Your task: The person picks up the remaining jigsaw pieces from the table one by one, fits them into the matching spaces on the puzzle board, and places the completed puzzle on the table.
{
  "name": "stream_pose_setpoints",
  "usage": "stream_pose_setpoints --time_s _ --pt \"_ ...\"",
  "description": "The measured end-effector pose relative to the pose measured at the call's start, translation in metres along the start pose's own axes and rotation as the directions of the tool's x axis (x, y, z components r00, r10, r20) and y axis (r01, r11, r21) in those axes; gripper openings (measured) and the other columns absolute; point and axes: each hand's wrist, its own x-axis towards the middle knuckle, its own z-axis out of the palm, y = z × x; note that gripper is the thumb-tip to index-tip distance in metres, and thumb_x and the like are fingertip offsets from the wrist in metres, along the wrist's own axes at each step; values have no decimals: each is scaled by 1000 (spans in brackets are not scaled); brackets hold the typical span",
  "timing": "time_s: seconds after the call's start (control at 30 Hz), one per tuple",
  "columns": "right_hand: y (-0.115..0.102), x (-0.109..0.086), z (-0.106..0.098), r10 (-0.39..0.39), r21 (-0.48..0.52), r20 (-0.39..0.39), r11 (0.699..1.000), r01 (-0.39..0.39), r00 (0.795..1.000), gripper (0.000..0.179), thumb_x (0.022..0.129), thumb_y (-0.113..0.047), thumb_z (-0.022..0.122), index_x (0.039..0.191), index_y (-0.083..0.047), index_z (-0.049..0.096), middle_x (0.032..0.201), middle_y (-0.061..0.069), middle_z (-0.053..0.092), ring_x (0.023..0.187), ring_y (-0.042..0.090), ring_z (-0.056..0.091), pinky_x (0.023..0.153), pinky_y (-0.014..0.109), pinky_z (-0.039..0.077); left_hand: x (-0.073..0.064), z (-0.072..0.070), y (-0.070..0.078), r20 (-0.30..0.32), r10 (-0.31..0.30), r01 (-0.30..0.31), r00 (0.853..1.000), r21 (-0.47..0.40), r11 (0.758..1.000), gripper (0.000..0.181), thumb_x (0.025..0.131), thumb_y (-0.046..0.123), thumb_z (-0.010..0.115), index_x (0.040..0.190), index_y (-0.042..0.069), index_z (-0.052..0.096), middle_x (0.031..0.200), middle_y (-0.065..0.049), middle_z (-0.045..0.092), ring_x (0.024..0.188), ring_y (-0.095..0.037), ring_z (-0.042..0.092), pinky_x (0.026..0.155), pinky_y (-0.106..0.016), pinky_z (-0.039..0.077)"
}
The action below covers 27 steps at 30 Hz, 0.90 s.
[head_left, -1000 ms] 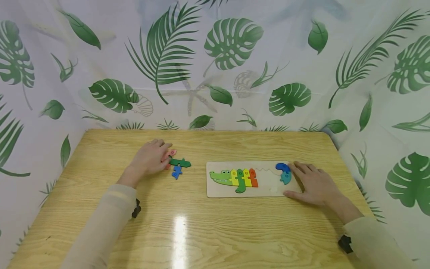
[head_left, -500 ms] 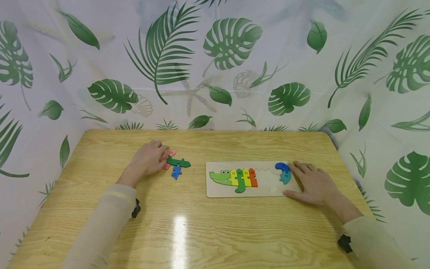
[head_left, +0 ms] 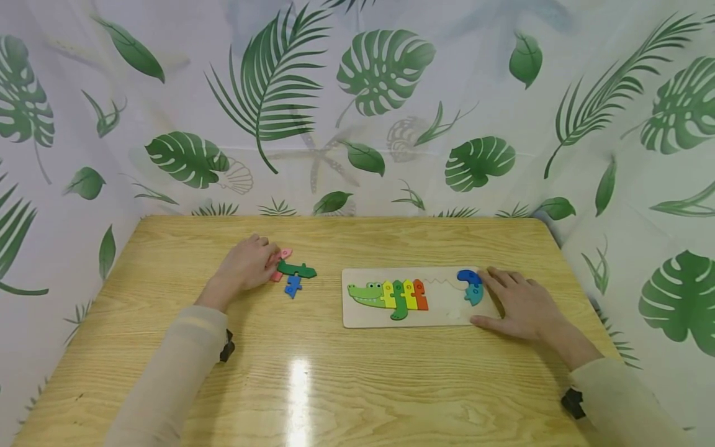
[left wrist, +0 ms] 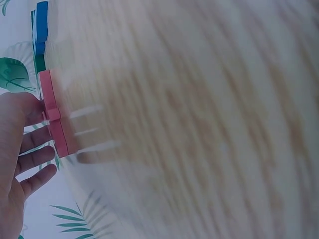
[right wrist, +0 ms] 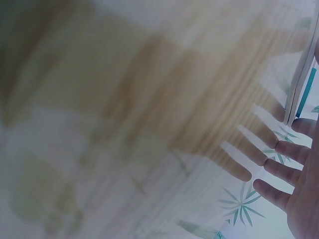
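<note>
Left hand [head_left: 246, 261] touches pink puzzle piece [left wrist: 59, 134] left of crocodile puzzle board [head_left: 357, 316]; cannot tell if grip holds it. Right hand [head_left: 522, 305], grip released, touches board's right end.

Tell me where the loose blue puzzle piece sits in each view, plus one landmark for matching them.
Head: left of the board, with the loose blue piece just below the green piece.
Left wrist: upper-left corner, near the top edge.
Right wrist: not in it.
Shared landmark: the leaf-print cloth, visible in all three.
</note>
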Motion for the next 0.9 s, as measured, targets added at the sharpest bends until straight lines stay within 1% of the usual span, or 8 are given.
stream_pose_setpoints --time_s 0.1,0.17,0.37,0.4,0.47,0.57,0.7,0.9 --pt "0 0 0 -2 -1 -3 1000 2 1000 111 88 -86 54 165 -9 34 165 24 42 145 52 46 109 73 44 0 0 -1 -4 -3 3 1000 -5 1000 31 104 23 62 122 0 71 114 -18 72 108 -36 65 103 -52 55" --pt "-1 0 -1 -3 -3 -5 1000 3 1000 110 88 -86 54 165 -9 35 165 24 42 144 51 47 109 73 44 0 0 0 -3 -11 11 1000 -10 1000 26 104 23 63 115 1 72 110 -17 72 107 -37 65 108 -53 53" --pt "0 0 0 -6 -2 -11 1000 6 1000 110 88 -86 55 165 -9 36 164 24 43 144 51 47 108 72 45 2 0 1 11 -57 58 998 -13 998 18 103 22 63 93 7 65 95 -11 67 100 -34 63 105 -51 53" --pt "0 0 0 -7 -1 -12 1000 7 1000 110 88 -86 55 164 -9 36 164 24 43 143 52 48 108 73 45 2 1 1 9 -62 62 998 -8 998 20 103 23 62 90 8 63 94 -11 66 100 -34 63 106 -51 53" --pt "0 0 0 -8 -1 -11 1000 8 1000 110 88 -86 55 164 -9 36 164 24 43 143 52 48 107 73 45 3 2 0 1 -69 69 998 2 998 24 103 23 62 84 9 60 91 -10 66 102 -35 65 116 -52 49" --pt "-1 0 -1 -6 0 -10 1000 6 1000 110 88 -86 55 164 -9 36 164 24 43 144 52 47 108 72 45 4 5 0 -13 -84 84 996 10 996 27 104 23 61 81 10 58 88 -10 65 102 -35 66 113 -51 51" --pt "-1 0 -1 -4 4 -9 1000 4 1000 110 88 -85 55 164 -9 36 164 24 42 144 52 47 108 73 45 4 7 2 -28 -106 107 994 11 994 25 104 23 60 84 7 62 86 -10 66 98 -35 65 96 -48 55" --pt "-1 0 -1 1 3 2 1000 -1 1000 111 88 -86 53 166 -10 34 166 23 41 146 51 45 110 73 44 4 5 4 -7 -142 142 990 15 990 28 104 27 58 82 10 57 86 -10 62 96 -34 62 87 -47 53"
